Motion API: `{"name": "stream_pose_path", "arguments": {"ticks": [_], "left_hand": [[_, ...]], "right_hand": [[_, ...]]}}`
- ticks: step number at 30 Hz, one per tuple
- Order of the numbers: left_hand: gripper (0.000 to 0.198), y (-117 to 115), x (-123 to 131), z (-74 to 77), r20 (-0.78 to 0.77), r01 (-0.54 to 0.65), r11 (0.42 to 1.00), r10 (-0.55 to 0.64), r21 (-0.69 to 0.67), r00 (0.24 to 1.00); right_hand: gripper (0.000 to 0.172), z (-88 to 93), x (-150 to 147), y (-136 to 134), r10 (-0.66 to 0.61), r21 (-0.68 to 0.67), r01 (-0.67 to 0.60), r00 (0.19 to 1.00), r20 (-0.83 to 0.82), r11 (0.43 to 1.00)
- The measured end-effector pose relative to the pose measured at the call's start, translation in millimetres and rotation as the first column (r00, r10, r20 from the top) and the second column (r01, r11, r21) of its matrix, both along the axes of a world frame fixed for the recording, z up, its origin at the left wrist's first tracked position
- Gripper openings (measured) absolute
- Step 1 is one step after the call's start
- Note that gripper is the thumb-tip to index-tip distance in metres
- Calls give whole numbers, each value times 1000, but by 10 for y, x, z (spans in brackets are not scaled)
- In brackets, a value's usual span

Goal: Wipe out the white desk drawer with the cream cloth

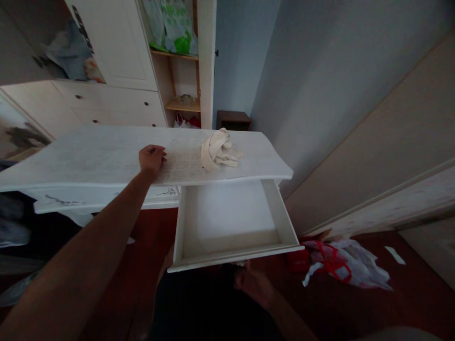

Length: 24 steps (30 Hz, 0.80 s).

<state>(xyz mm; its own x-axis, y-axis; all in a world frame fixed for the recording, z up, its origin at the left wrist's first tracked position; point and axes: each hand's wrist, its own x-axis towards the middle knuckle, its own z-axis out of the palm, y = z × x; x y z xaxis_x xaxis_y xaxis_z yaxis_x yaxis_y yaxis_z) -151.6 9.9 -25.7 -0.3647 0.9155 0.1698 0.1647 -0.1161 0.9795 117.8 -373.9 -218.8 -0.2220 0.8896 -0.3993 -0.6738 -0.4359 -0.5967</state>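
My left hand (151, 158) rests on the white tabletop (99, 156), fingers curled down against the surface, holding nothing that I can see. To its right on the same top lies a crumpled cream cloth (219, 150), a short gap away from the hand. Below the top a white drawer (284, 222) stands pulled out, its inside bare. My right hand (253, 284) is under the drawer's front edge, in shadow; its fingers reach up at the front panel and are mostly hidden.
A white wardrobe (117, 47) with drawers and open shelves holding plastic bags stands behind the table. A small dark stool (233, 119) sits by the wall. White and red plastic bags (341, 265) lie on the red floor at right.
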Motion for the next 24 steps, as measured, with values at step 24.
{"name": "stream_pose_path", "arguments": {"ticks": [24], "left_hand": [[9, -46, -10, -13, -48, 32, 999, -32, 9, 998]], "right_hand": [[43, 2581, 307, 1805, -189, 573, -357, 705, 683, 738]]}}
